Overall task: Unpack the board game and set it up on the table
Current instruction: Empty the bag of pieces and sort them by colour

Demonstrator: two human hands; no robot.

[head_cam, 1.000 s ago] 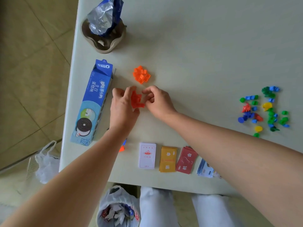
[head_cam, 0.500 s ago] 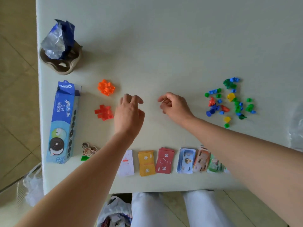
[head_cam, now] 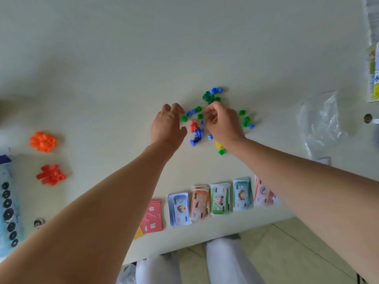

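Bench: pale, with game parts spread out on it.
Left hand: fingers loose and apart, holding nothing.
Right hand: fingertips curled together; I cannot tell whether it has a piece.
Mixed pieces: scattered between the hands.
Advice: pinch one colour at a time and pile it apart, like the orange pile at 9 o'clock.

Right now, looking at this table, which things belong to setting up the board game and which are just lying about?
Game: scattered small blue, green, red and yellow plastic pieces; orange plastic piece pile; red plastic piece pile; paper play-money stacks; red card deck.
Lying about: blue biscuit carton; clear plastic bag, probably emptied packaging.
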